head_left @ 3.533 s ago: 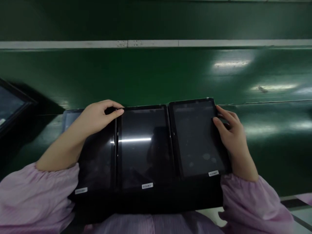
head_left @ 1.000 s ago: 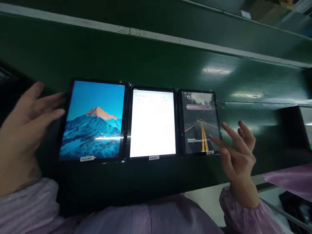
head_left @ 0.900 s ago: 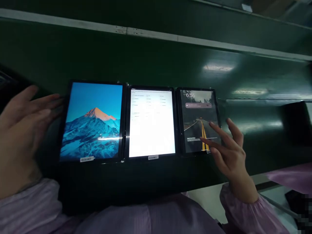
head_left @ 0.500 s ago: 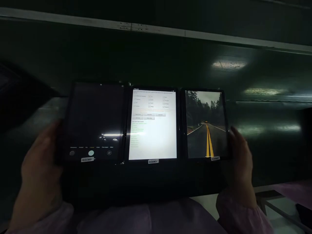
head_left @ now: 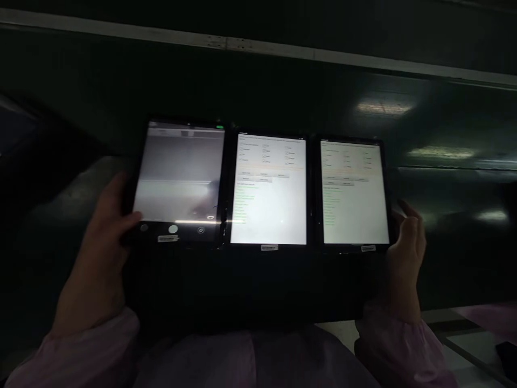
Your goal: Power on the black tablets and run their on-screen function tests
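Observation:
Three tablets stand side by side in a row in front of me. My left hand (head_left: 107, 231) grips the outer edge of the left tablet (head_left: 181, 167), its thumb over the lower front corner. That tablet shows a camera screen with a greyish picture. Between the others is the middle tablet (head_left: 270, 199), lit white with check boxes and green text lines. A similar dimmer page fills the right tablet (head_left: 355, 207). My right hand (head_left: 406, 237) is closed at its outer edge, fingers partly hidden. Each tablet carries a small barcode label on its lower rim.
A dark green tabletop (head_left: 283, 91) extends beyond the tablets, with lamp reflections at the right. A pale strip (head_left: 274, 48) crosses it at the back. A dark object (head_left: 24, 134) lies at the left, its kind unclear. A pink sleeve (head_left: 493, 318) shows at the lower right.
The left screen went from dark to a greyish camera picture. The right one switched from a road photo to a white test page. The row of tablets shifted right and slightly upward in view.

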### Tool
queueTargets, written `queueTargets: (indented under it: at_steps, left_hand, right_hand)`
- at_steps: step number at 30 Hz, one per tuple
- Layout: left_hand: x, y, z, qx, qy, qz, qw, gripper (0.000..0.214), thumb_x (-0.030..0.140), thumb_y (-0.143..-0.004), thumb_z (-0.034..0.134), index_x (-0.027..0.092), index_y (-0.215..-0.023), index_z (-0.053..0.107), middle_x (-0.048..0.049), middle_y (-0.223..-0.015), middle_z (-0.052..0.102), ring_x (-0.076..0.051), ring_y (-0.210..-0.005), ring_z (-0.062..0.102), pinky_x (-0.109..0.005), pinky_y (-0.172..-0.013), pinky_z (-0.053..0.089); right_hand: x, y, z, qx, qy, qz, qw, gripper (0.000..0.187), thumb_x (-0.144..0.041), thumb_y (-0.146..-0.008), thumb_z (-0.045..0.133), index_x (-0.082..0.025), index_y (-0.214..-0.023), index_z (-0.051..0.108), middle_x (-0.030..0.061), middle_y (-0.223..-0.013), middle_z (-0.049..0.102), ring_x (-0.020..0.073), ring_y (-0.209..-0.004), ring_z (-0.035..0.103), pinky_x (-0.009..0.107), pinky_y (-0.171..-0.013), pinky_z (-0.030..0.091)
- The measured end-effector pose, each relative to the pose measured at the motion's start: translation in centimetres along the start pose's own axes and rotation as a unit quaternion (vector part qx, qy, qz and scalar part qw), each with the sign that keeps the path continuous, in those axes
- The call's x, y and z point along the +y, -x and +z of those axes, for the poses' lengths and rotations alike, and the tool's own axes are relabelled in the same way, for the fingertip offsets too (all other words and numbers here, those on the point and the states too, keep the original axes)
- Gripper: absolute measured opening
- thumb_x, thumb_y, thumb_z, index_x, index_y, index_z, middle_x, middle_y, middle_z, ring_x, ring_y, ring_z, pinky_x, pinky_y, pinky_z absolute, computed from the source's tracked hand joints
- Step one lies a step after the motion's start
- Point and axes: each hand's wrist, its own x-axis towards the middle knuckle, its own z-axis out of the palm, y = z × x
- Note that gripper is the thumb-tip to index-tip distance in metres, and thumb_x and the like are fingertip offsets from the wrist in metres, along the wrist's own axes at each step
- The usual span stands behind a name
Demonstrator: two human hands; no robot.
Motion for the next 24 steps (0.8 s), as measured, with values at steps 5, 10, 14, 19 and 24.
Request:
queueTargets:
  at_steps: [5, 10, 14, 19, 24]
  left_hand:
    - [3.4, 0.7, -3.0, -0.106, -0.041, -0.07, 0.991, 0.144, 0.076, -0.061, 0.079, 0.025, -0.174, 0.007, -0.0086, -0.185, -0.003, -0.042, -0.17, 0.007, -0.058, -0.134, 0.027]
    - [5.8, -0.1, -2.5, -0.064, -0.04, -0.127, 0.989, 0.142, 0.076, -0.062, 0.078, 0.023, -0.175, 0.008, -0.0173, -0.184, 0.005, -0.049, -0.166, 0.02, -0.067, -0.127, 0.035]
    - [6.1, -1.0, -1.7, 0.037, 0.055, -0.115, 0.991, 0.132, 0.072, -0.068, 0.074, 0.013, -0.172, 0.018, -0.0247, -0.174, 0.035, -0.042, -0.161, 0.037, -0.062, -0.13, 0.032]
    - [5.6, -0.9, -2.5, 0.037, 0.093, -0.145, 0.984, 0.145, 0.076, -0.053, 0.079, 0.013, -0.17, 0.022, -0.0245, -0.175, 0.033, -0.046, -0.163, 0.031, -0.065, -0.133, 0.022]
    - [5.1, -0.7, -3.4, -0.048, 0.091, -0.171, 0.98, 0.152, 0.072, -0.048, 0.08, 0.019, -0.172, 0.011, -0.0201, -0.18, 0.024, -0.048, -0.168, 0.012, -0.069, -0.131, 0.021]
  right_hand:
    - [-1.7, 0.7, 0.6, 0.04, -0.015, -0.016, 0.999, 0.075, -0.068, -0.083, 0.057, -0.017, -0.139, 0.058, 0.0175, -0.122, 0.075, 0.0362, -0.115, 0.074, 0.06, -0.096, 0.057]
    - [-2.8, 0.8, 1.2, 0.066, -0.008, 0.02, 0.998, 0.074, -0.069, -0.067, 0.059, -0.023, -0.125, 0.058, 0.0168, -0.114, 0.076, 0.0399, -0.11, 0.074, 0.06, -0.086, 0.057]
    - [-3.2, 0.7, 1.3, 0.071, -0.009, 0.031, 0.997, 0.075, -0.067, -0.063, 0.059, -0.025, -0.125, 0.057, 0.0165, -0.113, 0.076, 0.0407, -0.108, 0.073, 0.06, -0.082, 0.056]
    - [-2.7, 0.3, 1.1, 0.078, 0.009, 0.043, 0.996, 0.068, -0.069, -0.062, 0.057, -0.026, -0.115, 0.06, 0.0147, -0.104, 0.076, 0.0405, -0.103, 0.073, 0.058, -0.079, 0.055]
    - [-2.3, 0.2, 1.2, 0.077, 0.034, 0.036, 0.996, 0.053, -0.061, -0.074, 0.058, -0.027, -0.114, 0.065, 0.0134, -0.102, 0.075, 0.0398, -0.105, 0.072, 0.055, -0.076, 0.053]
